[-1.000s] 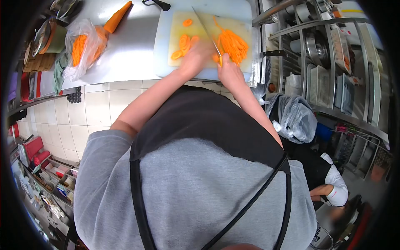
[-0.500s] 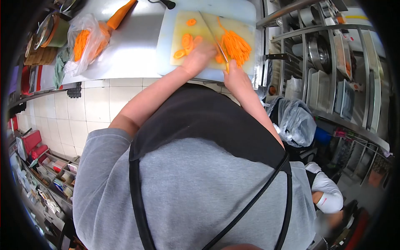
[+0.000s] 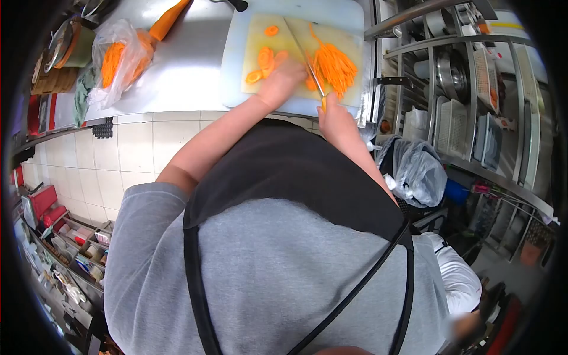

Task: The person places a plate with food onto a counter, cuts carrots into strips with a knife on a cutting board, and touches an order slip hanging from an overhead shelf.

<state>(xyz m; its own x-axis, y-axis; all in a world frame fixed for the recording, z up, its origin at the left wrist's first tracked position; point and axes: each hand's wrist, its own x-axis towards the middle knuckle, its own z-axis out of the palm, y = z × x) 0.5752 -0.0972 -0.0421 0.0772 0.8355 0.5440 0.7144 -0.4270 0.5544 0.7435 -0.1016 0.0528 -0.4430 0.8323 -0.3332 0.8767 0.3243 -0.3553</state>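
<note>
My right hand [image 3: 336, 115] is closed around the yellow handle of a kitchen knife [image 3: 302, 52], whose long blade points away from me across the cutting board [image 3: 251, 35]. Just left of the blade, the curled fingers of my left hand [image 3: 285, 78] press down on carrot slices [image 3: 310, 83], partly hidden beneath them. More round carrot slices [image 3: 265, 58] lie to the left of that hand, and a single slice sits farther up. Thin carrot strips [image 3: 335, 68] form a pile right of the knife.
A clear plastic bag [image 3: 115, 65] with carrots inside lies on the steel counter [image 3: 189, 65], near a whole carrot [image 3: 168, 21] and a green cloth [image 3: 83, 97]. A second, black-handled knife [image 3: 393, 81] is at the board's right. Metal racks hold baskets [image 3: 452, 127]; another person's white sleeve [image 3: 458, 278] shows behind.
My right hand and the knife handle have shifted very slightly towards me. My left hand stays on the slices. Behind me, the other person's white sleeve has moved.
</note>
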